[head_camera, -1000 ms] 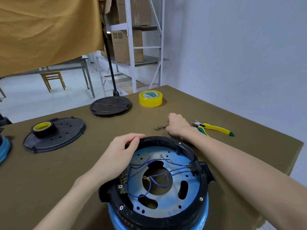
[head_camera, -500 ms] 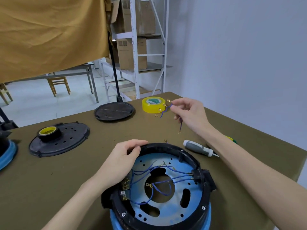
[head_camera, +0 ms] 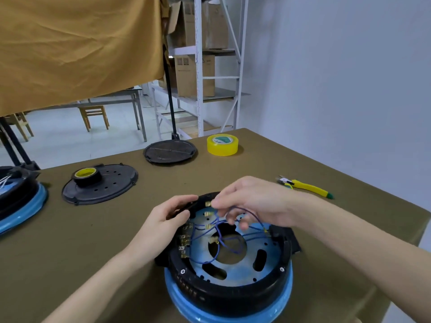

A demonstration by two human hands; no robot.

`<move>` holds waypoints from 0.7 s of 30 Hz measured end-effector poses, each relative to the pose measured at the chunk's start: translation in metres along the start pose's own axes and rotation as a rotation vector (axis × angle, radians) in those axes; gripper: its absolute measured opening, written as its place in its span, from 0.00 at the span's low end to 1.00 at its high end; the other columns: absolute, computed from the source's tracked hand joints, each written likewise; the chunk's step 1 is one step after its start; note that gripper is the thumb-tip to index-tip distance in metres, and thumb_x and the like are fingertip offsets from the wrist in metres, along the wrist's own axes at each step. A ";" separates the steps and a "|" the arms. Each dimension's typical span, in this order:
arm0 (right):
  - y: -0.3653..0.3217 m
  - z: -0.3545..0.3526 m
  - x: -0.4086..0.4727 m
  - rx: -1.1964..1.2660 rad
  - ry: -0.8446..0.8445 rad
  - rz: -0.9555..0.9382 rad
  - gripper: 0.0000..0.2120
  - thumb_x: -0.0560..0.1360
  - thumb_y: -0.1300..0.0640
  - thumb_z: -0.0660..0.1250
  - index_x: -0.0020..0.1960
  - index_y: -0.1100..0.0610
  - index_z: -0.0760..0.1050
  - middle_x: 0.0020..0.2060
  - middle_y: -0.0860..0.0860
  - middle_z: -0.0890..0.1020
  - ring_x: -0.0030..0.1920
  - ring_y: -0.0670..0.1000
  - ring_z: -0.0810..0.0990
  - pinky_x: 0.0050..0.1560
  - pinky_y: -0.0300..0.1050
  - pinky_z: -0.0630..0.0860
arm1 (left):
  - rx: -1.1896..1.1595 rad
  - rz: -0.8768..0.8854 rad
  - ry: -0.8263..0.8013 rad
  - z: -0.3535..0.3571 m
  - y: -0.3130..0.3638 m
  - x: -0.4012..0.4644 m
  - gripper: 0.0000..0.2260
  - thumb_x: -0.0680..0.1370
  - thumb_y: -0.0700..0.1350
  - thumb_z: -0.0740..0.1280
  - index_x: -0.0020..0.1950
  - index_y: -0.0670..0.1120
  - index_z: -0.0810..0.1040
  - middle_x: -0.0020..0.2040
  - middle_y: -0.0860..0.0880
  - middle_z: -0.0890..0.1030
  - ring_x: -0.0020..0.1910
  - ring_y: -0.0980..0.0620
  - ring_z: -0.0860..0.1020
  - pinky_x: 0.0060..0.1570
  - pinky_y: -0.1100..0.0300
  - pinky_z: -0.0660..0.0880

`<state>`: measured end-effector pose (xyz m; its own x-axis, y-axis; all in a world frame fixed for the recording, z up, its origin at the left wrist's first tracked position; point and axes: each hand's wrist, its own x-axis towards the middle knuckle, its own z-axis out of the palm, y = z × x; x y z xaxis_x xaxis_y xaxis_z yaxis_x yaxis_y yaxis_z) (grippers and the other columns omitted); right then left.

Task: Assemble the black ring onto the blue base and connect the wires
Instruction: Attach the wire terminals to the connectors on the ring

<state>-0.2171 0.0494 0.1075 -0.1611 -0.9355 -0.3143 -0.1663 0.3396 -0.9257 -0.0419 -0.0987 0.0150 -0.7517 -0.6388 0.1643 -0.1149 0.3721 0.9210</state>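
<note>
Now the right hand (head_camera: 251,201) has come back from the far side of the worktop (head_camera: 93,229), where half a second ago it was lifting a short blue wire (head_camera: 247,212) near the yellow tape roll (head_camera: 222,145), and it pinches that wire over the black ring (head_camera: 233,290). The ring already sits on the blue base (head_camera: 233,311) at the near edge, so I'd judge the wiring is what remains. Fingers curl downward, thumb and forefinger closed beside a brass terminal (head_camera: 208,203) at the ring's far left. The left hand (head_camera: 168,217) grips the ring's far-left rim, steadying it as before. Yellow-handled cutters (head_camera: 305,186) lie to the right.
</note>
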 end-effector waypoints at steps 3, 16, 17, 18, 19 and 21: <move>0.004 0.023 0.011 -0.171 0.047 -0.008 0.05 0.80 0.61 0.70 0.48 0.62 0.82 0.36 0.54 0.83 0.32 0.48 0.81 0.30 0.38 0.78 | -0.074 0.024 0.052 0.003 -0.005 -0.007 0.17 0.85 0.37 0.63 0.64 0.56 0.82 0.60 0.58 0.85 0.62 0.58 0.82 0.67 0.53 0.75; 0.011 0.033 0.037 -0.209 0.140 0.064 0.04 0.78 0.63 0.70 0.47 0.62 0.84 0.34 0.54 0.85 0.25 0.44 0.77 0.25 0.36 0.72 | -0.165 0.046 0.104 0.012 -0.009 -0.012 0.17 0.86 0.39 0.60 0.64 0.55 0.83 0.59 0.59 0.86 0.60 0.61 0.82 0.58 0.65 0.74; 0.011 0.032 0.039 -0.193 0.140 0.076 0.04 0.78 0.64 0.70 0.48 0.63 0.83 0.34 0.55 0.84 0.25 0.45 0.77 0.24 0.36 0.73 | -0.171 0.049 0.107 0.013 -0.009 -0.013 0.17 0.86 0.38 0.59 0.64 0.54 0.83 0.58 0.59 0.86 0.60 0.61 0.82 0.57 0.68 0.74; 0.010 0.032 0.042 -0.177 0.135 0.085 0.04 0.78 0.64 0.70 0.49 0.64 0.83 0.33 0.55 0.84 0.25 0.45 0.78 0.24 0.36 0.73 | -0.172 0.052 0.112 0.014 -0.009 -0.013 0.17 0.86 0.38 0.59 0.64 0.54 0.83 0.58 0.59 0.86 0.60 0.61 0.82 0.56 0.70 0.74; 0.009 0.032 0.044 -0.165 0.132 0.093 0.04 0.79 0.65 0.70 0.50 0.65 0.83 0.33 0.55 0.84 0.25 0.46 0.78 0.24 0.37 0.74 | -0.173 0.056 0.117 0.014 -0.009 -0.013 0.17 0.86 0.37 0.59 0.64 0.54 0.83 0.58 0.59 0.86 0.60 0.61 0.81 0.56 0.70 0.73; 0.009 0.032 0.047 -0.163 0.133 0.108 0.05 0.79 0.65 0.70 0.51 0.66 0.82 0.33 0.56 0.84 0.25 0.47 0.79 0.24 0.37 0.74 | -0.182 0.061 0.124 0.014 -0.009 -0.012 0.17 0.86 0.37 0.59 0.64 0.53 0.83 0.58 0.59 0.86 0.60 0.61 0.81 0.58 0.67 0.73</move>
<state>-0.1954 0.0051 0.0772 -0.3116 -0.8755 -0.3693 -0.2941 0.4585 -0.8387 -0.0407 -0.0845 -0.0008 -0.6665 -0.7011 0.2533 0.0556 0.2921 0.9548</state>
